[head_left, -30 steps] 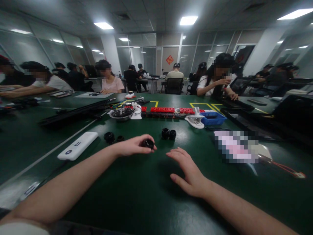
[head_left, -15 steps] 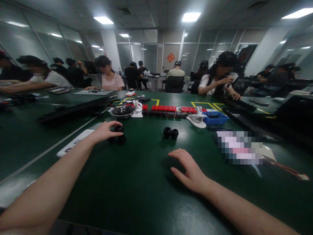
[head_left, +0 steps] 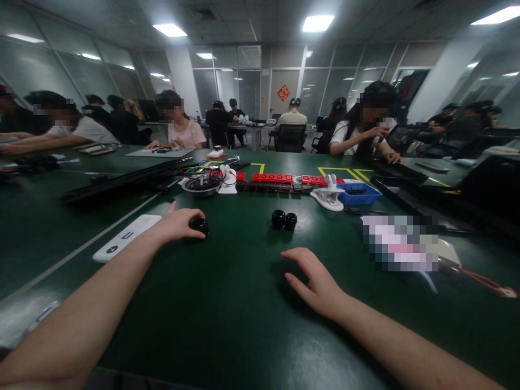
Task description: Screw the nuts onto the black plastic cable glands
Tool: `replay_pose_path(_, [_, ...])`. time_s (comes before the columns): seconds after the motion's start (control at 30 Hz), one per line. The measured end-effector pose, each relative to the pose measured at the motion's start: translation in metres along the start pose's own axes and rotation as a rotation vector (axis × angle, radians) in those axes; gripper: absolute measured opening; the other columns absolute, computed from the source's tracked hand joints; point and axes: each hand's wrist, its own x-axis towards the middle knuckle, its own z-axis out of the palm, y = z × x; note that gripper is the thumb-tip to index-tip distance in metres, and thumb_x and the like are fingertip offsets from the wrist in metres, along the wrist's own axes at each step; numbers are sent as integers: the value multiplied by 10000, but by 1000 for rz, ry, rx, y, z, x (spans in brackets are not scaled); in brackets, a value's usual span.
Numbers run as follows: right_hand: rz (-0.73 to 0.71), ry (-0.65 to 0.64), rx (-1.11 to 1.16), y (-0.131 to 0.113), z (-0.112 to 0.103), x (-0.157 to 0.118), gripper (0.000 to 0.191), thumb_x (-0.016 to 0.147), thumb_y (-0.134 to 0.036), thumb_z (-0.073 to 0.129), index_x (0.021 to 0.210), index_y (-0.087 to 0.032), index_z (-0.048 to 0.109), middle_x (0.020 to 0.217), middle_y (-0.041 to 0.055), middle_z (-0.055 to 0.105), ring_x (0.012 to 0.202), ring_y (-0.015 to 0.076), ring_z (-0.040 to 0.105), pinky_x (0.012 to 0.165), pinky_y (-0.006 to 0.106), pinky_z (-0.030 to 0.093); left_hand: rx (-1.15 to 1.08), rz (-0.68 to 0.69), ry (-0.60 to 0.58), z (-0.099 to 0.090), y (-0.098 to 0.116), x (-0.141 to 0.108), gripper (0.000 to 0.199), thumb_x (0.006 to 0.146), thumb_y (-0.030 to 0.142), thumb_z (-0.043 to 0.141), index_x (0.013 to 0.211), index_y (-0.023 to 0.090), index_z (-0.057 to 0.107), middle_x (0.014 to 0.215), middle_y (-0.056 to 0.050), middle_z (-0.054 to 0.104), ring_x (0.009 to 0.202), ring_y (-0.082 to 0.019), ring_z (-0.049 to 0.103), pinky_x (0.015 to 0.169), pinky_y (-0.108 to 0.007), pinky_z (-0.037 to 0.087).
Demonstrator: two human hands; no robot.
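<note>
At left centre, my left hand [head_left: 181, 223] has its thumb and index finger curled round a small black wheel-like piece [head_left: 200, 226] at table level. That hand partly hides the piece, and whether others lie behind it I cannot make out. Two more black wheel-like pieces [head_left: 284, 220] sit side by side, touching, near the middle of the table. Nearer to me and to their right, my right hand [head_left: 311, 281] is held low over the table, thumb and fingers apart and nothing between them.
Beside my left forearm lies a white flat case [head_left: 128, 236]. Farther back are a round metal dish [head_left: 202, 184], a red strip [head_left: 272, 179], a white clamp [head_left: 327, 196] and a blue bin [head_left: 359, 194]. A blurred-out packet [head_left: 400, 244] lies at right. Several people sit beyond.
My left hand has come down, its fingers now lower around the black piece; earlier one piece showed at its fingertips above others. My right hand has hardly moved.
</note>
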Motion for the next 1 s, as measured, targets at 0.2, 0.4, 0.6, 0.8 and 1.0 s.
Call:
replay_pose_path(0.2, [-17,50,14,-1,-2,0,295,811,-177,468,1105,-188,441,1063,88,525,1004,212,488,873,402,418,78,61,334,-15,32,-9,755,628,593,571,1246,211,367,1354,-133,311,1237,-341,257,974,-621,65])
replay_pose_path(0.4, [-38,81,31,-3,-1,0,282,805,-154,465,1085,-184,453,1050,84,525,997,204,485,874,396,414,-219,317,356,6,129,5,671,696,526,567,1244,193,371,1290,-88,406,1199,-245,344,1005,-385,262])
replay_pose_path(0.6, [-69,63,17,-12,-4,-1,309,784,-134,471,1090,-172,456,1064,90,519,1017,207,464,893,398,396,-544,173,265,44,179,70,895,637,480,653,1333,190,170,1232,-115,497,1199,-274,373,1025,-512,101])
replay_pose_path(0.8, [-64,17,20,-12,-7,-1,332,767,-147,499,1097,-157,465,1085,95,506,1025,204,453,900,381,392,-632,195,192,54,168,95,540,637,376,687,1118,220,497,1097,-56,598,1041,-245,528,968,-431,295])
replay_pose_path(1.0, [-18,7,46,-6,-4,-1,304,771,-136,494,1073,-164,480,1068,85,521,1018,196,465,898,372,399,-663,175,165,55,131,82,508,620,378,685,1069,198,530,1046,-53,599,987,-243,545,885,-381,399])
